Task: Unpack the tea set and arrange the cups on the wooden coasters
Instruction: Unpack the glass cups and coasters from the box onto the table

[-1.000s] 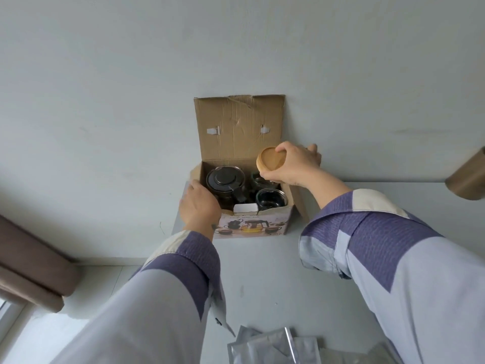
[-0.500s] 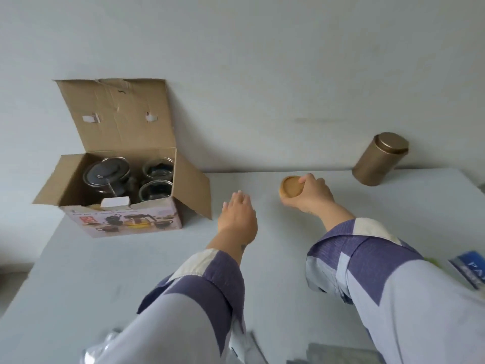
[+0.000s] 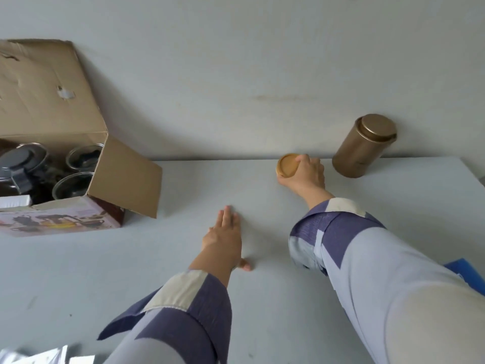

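Where the grey table [image 3: 262,298] meets the wall, we see its far edge running level behind our hands, and its right corner falls away just past the gold canister [image 3: 363,147]. Between the open cardboard box [image 3: 105,179] at the left and the canister lies a broad bare stretch of tabletop. Our right hand [image 3: 304,174] is closed around a round wooden coaster [image 3: 287,165], pale brown with a raised rim, its flat face tilted toward us. It sits at the near-left side of the fingers, near the table's far edge and just beside the canister; whether it touches the table, we cannot tell. Our left hand [image 3: 223,237] lies flat and empty, fingers spread forward on the table. Glass cups [image 3: 78,158] and a dark-lidded teapot [image 3: 22,164] sit in the box.
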A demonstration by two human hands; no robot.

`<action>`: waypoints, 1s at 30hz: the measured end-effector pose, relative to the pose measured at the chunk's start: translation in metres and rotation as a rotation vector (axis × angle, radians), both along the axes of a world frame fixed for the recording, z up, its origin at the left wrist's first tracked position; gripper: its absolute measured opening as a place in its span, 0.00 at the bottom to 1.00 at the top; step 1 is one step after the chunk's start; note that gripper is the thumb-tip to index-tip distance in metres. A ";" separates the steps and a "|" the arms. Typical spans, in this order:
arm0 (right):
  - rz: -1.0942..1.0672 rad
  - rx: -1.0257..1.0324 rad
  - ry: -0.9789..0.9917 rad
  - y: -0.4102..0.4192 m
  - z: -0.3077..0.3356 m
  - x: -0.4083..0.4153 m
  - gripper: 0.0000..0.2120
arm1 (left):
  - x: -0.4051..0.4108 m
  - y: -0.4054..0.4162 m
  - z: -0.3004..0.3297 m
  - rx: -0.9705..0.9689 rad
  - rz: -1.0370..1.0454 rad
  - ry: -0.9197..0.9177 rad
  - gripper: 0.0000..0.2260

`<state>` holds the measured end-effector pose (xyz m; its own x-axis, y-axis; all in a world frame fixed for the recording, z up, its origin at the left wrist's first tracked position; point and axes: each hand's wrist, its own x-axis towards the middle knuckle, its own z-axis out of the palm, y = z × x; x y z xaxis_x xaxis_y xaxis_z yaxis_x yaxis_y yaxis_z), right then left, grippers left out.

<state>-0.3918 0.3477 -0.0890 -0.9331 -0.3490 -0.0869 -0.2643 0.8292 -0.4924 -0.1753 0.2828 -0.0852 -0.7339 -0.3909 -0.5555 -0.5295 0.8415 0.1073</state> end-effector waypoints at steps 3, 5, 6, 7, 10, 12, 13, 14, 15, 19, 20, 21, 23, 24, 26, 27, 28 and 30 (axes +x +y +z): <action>-0.007 0.023 0.017 -0.001 -0.010 -0.012 0.34 | -0.001 0.001 0.000 -0.028 -0.018 -0.008 0.54; -0.002 0.031 0.043 -0.003 -0.016 -0.015 0.33 | -0.001 0.001 0.001 -0.025 -0.018 -0.001 0.54; 0.001 0.034 0.055 -0.003 -0.018 -0.016 0.33 | 0.000 0.000 0.001 -0.019 -0.018 0.002 0.54; 0.003 0.037 0.062 -0.005 -0.019 -0.017 0.32 | 0.001 0.000 0.001 -0.014 -0.018 0.006 0.54; 0.010 0.053 0.076 -0.008 -0.018 -0.020 0.32 | 0.003 -0.003 0.000 -0.006 -0.015 0.038 0.54; 0.020 0.073 0.089 -0.009 -0.016 -0.023 0.32 | 0.004 -0.005 -0.001 0.005 -0.011 0.053 0.54; 0.030 0.084 0.088 -0.009 -0.015 -0.024 0.32 | 0.004 -0.005 0.000 0.009 -0.010 0.053 0.54; 0.043 0.093 0.079 -0.008 -0.014 -0.025 0.33 | 0.004 -0.005 0.000 0.009 -0.011 0.050 0.54; 0.057 0.102 0.059 -0.006 -0.012 -0.024 0.34 | 0.004 -0.005 0.000 0.009 -0.012 0.045 0.54; 0.054 0.114 -0.008 0.010 -0.003 -0.010 0.43 | 0.002 -0.005 0.000 0.007 -0.007 0.030 0.54; 0.057 0.125 -0.002 0.015 -0.001 -0.003 0.44 | 0.001 -0.005 0.000 0.001 -0.008 0.024 0.54; 0.062 0.138 0.008 0.019 0.001 0.005 0.44 | 0.001 -0.004 0.000 -0.006 -0.012 0.016 0.54; 0.071 0.154 0.018 0.025 0.006 0.024 0.43 | 0.003 -0.004 0.002 0.008 -0.018 0.023 0.55; 0.079 0.154 0.017 0.027 0.010 0.035 0.42 | 0.006 -0.005 0.003 0.039 -0.010 0.048 0.55; 0.104 0.145 0.007 0.024 0.018 0.057 0.38 | 0.014 -0.014 0.009 0.125 0.027 0.127 0.50; 0.122 0.143 0.005 0.021 0.024 0.067 0.36 | 0.019 -0.021 0.014 0.155 0.053 0.173 0.46; 0.147 0.138 0.001 0.016 0.029 0.079 0.33 | 0.025 -0.030 0.021 0.160 0.082 0.223 0.41; 0.209 0.083 -0.012 0.000 0.042 0.103 0.28 | 0.041 -0.053 0.036 0.090 0.142 0.346 0.28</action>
